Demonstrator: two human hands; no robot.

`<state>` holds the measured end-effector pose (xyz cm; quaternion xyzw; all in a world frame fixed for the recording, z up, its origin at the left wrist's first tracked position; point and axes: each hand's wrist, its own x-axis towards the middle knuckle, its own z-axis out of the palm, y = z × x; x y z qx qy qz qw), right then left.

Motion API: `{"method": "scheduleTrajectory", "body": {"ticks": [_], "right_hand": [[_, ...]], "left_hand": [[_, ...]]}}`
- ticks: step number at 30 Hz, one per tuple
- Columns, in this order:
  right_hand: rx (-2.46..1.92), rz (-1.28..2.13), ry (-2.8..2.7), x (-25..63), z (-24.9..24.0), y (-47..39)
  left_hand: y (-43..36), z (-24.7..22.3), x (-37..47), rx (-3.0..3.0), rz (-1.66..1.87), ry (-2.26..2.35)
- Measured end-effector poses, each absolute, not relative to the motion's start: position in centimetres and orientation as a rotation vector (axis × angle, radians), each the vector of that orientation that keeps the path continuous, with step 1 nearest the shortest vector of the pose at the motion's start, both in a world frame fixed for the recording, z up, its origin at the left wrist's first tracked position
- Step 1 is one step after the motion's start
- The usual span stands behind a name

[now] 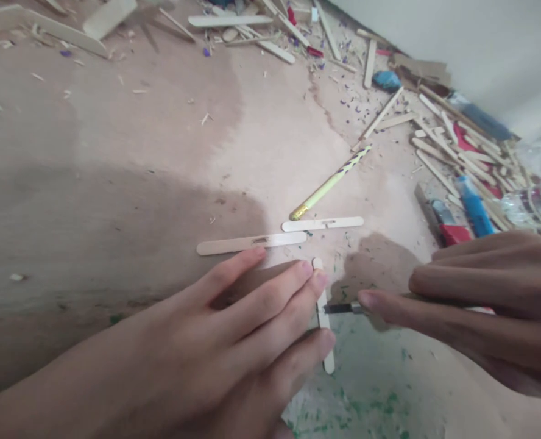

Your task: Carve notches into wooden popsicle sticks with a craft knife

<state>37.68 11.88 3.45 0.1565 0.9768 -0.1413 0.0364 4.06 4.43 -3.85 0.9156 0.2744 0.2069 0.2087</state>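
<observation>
A pale craft stick [328, 353] lies nearly upright in the picture on the work surface. My left hand [247, 317] rests over it with fingers spread, fingertips pressing on its upper and lower parts. My right hand [480, 299] is closed around a craft knife [356, 308], whose dark blade touches the middle of the stick from the right. Just above my left fingers lie two more sticks, one [225, 245] with a small cut slot and another [350, 222] with a cut mark.
A yellow patterned pencil [328, 189] lies above the sticks. Piles of craft sticks [453, 146] and shavings line the back and right, near a blue tube [475, 204] and a clear bottle [530, 204]. A pale wall [471, 36] stands behind.
</observation>
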Motion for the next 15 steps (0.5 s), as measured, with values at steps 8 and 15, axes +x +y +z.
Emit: {"method": "scheduleTrajectory", "body": {"ticks": [8,15], "right_hand": [[0.557,-0.516,3.067,37.5,2.4,11.2],[0.636,-0.48,3.042,37.6,2.3,10.6]], "left_hand": [[4.4,-3.8,4.0,2.549,0.52,0.762],[4.4,-3.9,4.0,2.569,0.511,0.75]]}}
